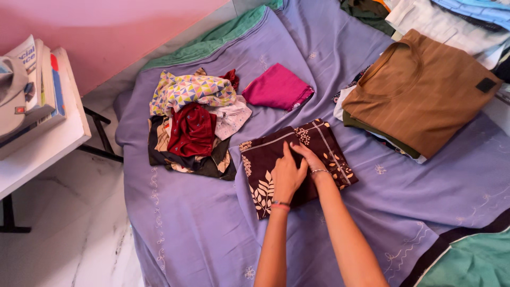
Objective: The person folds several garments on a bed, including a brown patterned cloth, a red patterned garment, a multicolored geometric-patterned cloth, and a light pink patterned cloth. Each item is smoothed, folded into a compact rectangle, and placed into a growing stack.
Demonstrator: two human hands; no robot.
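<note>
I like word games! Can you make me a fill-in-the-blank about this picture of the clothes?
1. Both hands press on a dark ____ cloth with leaf prints.
2. The folded brown shirt lies on top of a ____ of clothes.
3. The bedsheet is ____.
Missing words: maroon; stack; purple

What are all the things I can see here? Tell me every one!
bedsheet: 1, purple with a green edge, spread under everything
folded cloth: 1, dark maroon with leaf print, centre, under both hands
pink cloth: 1, magenta, folded, above the centre
unfolded clothes pile: 1 heap, mixed colours, left of the centre
brown top: 1, on a folded stack, right
more clothes: several, pale and blue, top right
white table: 1, left
books: a few, on the table
left hand: 1, flat on the folded cloth
right hand: 1, on the folded cloth
</note>
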